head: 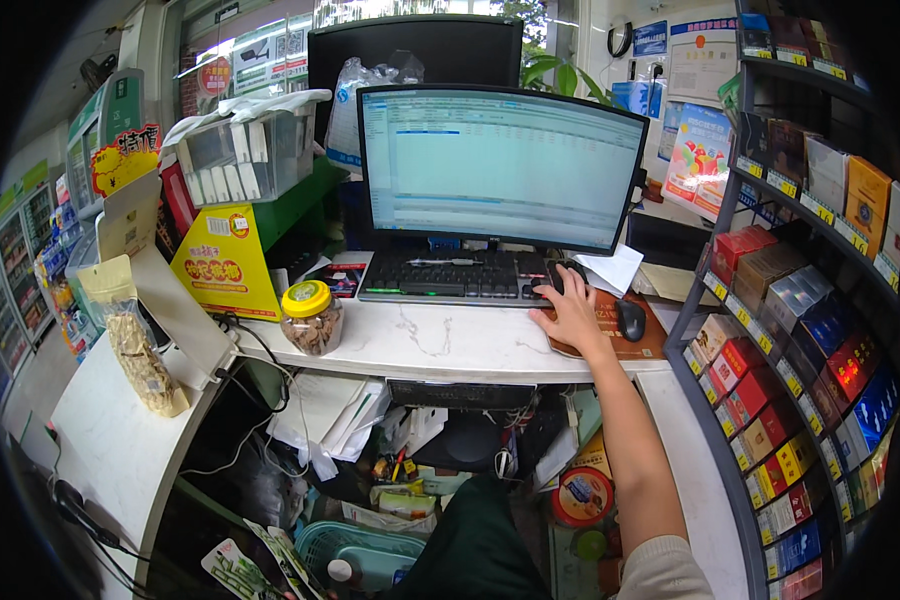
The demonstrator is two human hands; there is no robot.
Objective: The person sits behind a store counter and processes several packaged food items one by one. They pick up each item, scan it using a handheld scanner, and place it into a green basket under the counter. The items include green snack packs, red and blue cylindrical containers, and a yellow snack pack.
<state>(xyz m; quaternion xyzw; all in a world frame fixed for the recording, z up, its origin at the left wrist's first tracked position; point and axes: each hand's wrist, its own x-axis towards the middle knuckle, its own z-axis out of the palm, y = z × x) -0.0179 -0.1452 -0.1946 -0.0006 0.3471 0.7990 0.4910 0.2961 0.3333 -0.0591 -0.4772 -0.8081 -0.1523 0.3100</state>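
My right hand [572, 309] reaches over the right end of a black keyboard [450, 277], its fingers spread on the number keys. A black computer mouse [631, 320] lies just right of it on a brown mouse pad [649, 346], untouched. Behind the keyboard stands a lit curved monitor [502, 169] showing a table of rows. Of my left hand [292, 595] only a little of the fingers shows at the bottom edge, against flat green-and-white packets [236, 570]; most of it is hidden. A pen [445, 262] rests on the top of the keyboard.
On the white counter [390, 360] stand a yellow-lidded jar [312, 319], a yellow display card [229, 262] and a pouch of dried slices [141, 356]. A shelf rack [690, 300] of small boxes rises at right. Below are papers [330, 416], loose cables and a teal basket [360, 534].
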